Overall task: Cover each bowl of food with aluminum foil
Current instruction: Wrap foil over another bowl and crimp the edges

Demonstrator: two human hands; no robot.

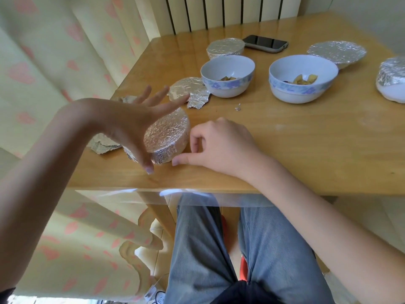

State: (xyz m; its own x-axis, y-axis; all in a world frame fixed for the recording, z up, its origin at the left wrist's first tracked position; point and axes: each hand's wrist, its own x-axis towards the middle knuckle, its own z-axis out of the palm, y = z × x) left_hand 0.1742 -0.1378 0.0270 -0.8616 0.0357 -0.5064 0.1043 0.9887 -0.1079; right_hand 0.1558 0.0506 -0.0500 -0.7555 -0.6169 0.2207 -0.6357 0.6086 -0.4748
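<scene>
- At the near left corner of the wooden table (285,139), a person sits with both bare arms out over the top.
- The left hand (135,126) is lifted above the table with the wrist bent. Its fingers are straight and spread wide apart. They point toward 1 o'clock, and the thumb points down toward 5 o'clock, close to the table. It holds nothing.
- The right hand (221,145) rests on the table with the arm coming in from 4 o'clock. Its fingers are curled in loosely and the thumb sticks out toward 9 o'clock. The thumb tip is just beside the foil rim; I cannot tell if it touches.
- Between the two hands is the wrapped bowl (168,137). Foil covers its top and folds down the side. The bowl is round, so it has no long side, and its flat foil top faces up.
- At 12 o'clock from that bowl lies a loose foil sheet (188,91), flat and crinkled at the edges.
- Two open bowls with food stand further back: the left open bowl (228,76) and the right open bowl (303,77), both upright.
- Three more foil-covered bowls sit behind and to the right: the far covered bowl (225,48), the covered bowl at 2 o'clock (337,53), and the covered bowl at the edge (392,81).
- A dark phone (266,43) lies flat just beside the far covered bowl.
</scene>
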